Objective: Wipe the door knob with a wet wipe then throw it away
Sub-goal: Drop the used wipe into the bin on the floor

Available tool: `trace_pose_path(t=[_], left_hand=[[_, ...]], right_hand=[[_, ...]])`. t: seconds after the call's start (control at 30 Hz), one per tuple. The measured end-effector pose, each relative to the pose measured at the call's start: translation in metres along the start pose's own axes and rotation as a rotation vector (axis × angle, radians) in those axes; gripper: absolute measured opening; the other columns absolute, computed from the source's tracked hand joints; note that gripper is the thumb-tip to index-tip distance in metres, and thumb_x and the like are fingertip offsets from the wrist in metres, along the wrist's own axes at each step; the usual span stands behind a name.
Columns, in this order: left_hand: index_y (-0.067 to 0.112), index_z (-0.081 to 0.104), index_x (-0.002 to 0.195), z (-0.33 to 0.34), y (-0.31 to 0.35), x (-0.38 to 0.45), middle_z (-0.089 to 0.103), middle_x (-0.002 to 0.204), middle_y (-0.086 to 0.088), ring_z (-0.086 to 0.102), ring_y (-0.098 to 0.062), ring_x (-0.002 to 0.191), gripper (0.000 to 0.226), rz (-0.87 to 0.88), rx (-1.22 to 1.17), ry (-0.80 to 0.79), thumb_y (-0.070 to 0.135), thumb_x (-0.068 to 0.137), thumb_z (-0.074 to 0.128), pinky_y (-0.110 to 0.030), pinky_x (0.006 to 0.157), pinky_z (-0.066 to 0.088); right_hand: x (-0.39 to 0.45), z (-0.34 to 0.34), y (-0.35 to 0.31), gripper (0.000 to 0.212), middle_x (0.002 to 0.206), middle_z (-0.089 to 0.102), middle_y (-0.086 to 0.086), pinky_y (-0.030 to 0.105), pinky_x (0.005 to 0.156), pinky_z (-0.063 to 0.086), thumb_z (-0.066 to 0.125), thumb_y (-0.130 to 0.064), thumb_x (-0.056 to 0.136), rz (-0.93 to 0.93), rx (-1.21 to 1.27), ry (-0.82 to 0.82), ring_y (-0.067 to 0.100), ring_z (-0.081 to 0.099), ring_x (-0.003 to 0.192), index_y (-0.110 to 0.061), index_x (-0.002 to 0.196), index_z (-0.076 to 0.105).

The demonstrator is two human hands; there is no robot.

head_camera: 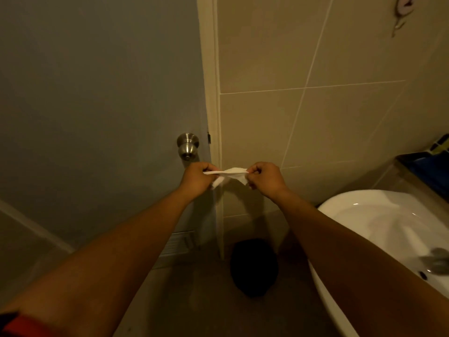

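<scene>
Both arms reach forward. The left hand (195,177) pinches one end of the wet wipe (229,175), just below the steel door knob (187,146); the right hand (263,177) pinches the other end. The white wipe stretches crumpled between them.

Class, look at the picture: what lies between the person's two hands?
A white wet wipe, stretched from the left hand to the right hand, both pinching it, just below the door knob. The head view shows this.

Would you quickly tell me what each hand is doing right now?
Left hand: closed, fingers pinching one end of the wet wipe.
Right hand: closed, fingers pinching the other end of it.
</scene>
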State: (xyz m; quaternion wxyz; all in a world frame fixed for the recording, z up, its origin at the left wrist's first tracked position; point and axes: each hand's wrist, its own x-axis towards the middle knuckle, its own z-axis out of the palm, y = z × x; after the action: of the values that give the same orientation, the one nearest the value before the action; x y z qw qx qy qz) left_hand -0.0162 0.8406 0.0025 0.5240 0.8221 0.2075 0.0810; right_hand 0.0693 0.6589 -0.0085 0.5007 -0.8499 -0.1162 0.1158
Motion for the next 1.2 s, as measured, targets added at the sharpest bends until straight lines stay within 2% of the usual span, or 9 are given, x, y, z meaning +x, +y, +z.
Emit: trace_pose_path(t=[0.23,0.37,0.5,0.57,0.7,0.87,0.97,1.1,1.2], left_hand=[[0.009,0.07,0.09,0.05,0.001,0.006,0.066,0.083,-0.015,0.063,-0.024,0.061,0.006,-0.101,-0.028,-0.073,0.006,0.088,0.065,-0.03,0.053,0.057],[0.001,0.07,0.097,0.079,-0.02,0.014,0.067,0.09,-0.024,0.067,-0.034,0.071,0.014,-0.211,-0.015,-0.137,0.01,0.089,0.064,-0.045,0.069,0.062],[0.0,0.064,0.116,0.11,-0.054,0.019,0.066,0.102,-0.025,0.07,-0.039,0.082,0.028,-0.326,0.009,-0.26,0.013,0.091,0.063,-0.047,0.072,0.061],[0.001,0.059,0.123,0.126,-0.076,0.022,0.066,0.105,-0.024,0.069,-0.034,0.072,0.035,-0.384,-0.013,-0.309,0.016,0.092,0.063,-0.039,0.06,0.061],[-0.003,0.054,0.125,0.158,-0.128,0.031,0.067,0.093,-0.021,0.066,-0.026,0.06,0.041,-0.458,-0.014,-0.368,0.016,0.091,0.065,-0.032,0.05,0.059],[-0.001,0.059,0.122,0.196,-0.201,0.052,0.067,0.093,-0.017,0.066,-0.021,0.063,0.033,-0.514,0.032,-0.446,0.013,0.092,0.062,-0.035,0.061,0.059],[0.0,0.058,0.123,0.222,-0.249,0.064,0.066,0.09,-0.014,0.065,-0.018,0.063,0.032,-0.557,0.066,-0.476,0.012,0.094,0.059,-0.031,0.058,0.057],[0.005,0.059,0.122,0.257,-0.309,0.081,0.062,0.075,-0.006,0.06,-0.015,0.056,0.03,-0.561,0.152,-0.514,0.016,0.094,0.058,-0.026,0.05,0.05],[0.005,0.054,0.129,0.289,-0.349,0.095,0.055,0.073,-0.002,0.056,-0.014,0.058,0.035,-0.611,0.19,-0.496,0.015,0.095,0.057,-0.027,0.052,0.05]], right_hand=[[-0.013,-0.023,0.036,0.027,0.06,0.063,0.012,0.044,0.061,0.058,0.055,-0.002,0.087,0.105,0.07,0.059,0.025,0.06,0.051,-0.02,0.071,0.066],[-0.02,-0.016,0.071,0.017,0.057,0.062,0.005,0.029,0.05,0.054,0.059,-0.008,0.087,0.237,0.089,0.091,0.01,0.059,0.042,-0.015,0.077,0.071],[-0.026,0.003,0.117,0.011,0.067,0.067,0.007,0.043,0.069,0.062,0.062,-0.017,0.091,0.426,0.195,0.126,0.019,0.066,0.059,-0.013,0.084,0.07],[-0.029,0.015,0.139,0.018,0.074,0.068,0.01,0.042,0.07,0.063,0.06,-0.017,0.094,0.5,0.217,0.134,0.019,0.066,0.062,-0.004,0.102,0.07],[-0.03,0.039,0.187,0.023,0.083,0.068,0.012,0.037,0.068,0.063,0.057,-0.016,0.097,0.613,0.228,0.148,0.018,0.066,0.063,-0.004,0.115,0.065],[-0.016,0.08,0.26,0.026,0.086,0.066,0.013,0.04,0.073,0.061,0.054,-0.01,0.098,0.753,0.263,0.16,0.018,0.063,0.063,-0.002,0.122,0.061],[-0.004,0.108,0.31,0.025,0.093,0.064,0.016,0.04,0.073,0.061,0.053,-0.008,0.098,0.833,0.285,0.17,0.018,0.061,0.062,-0.002,0.121,0.06],[0.01,0.144,0.375,0.022,0.077,0.06,0.012,0.034,0.059,0.058,0.055,-0.003,0.096,0.916,0.315,0.194,0.019,0.058,0.057,0.003,0.117,0.061],[0.021,0.166,0.415,0.021,0.074,0.055,0.008,0.028,0.049,0.052,0.052,-0.001,0.097,0.96,0.345,0.212,0.018,0.054,0.055,0.003,0.116,0.059]])
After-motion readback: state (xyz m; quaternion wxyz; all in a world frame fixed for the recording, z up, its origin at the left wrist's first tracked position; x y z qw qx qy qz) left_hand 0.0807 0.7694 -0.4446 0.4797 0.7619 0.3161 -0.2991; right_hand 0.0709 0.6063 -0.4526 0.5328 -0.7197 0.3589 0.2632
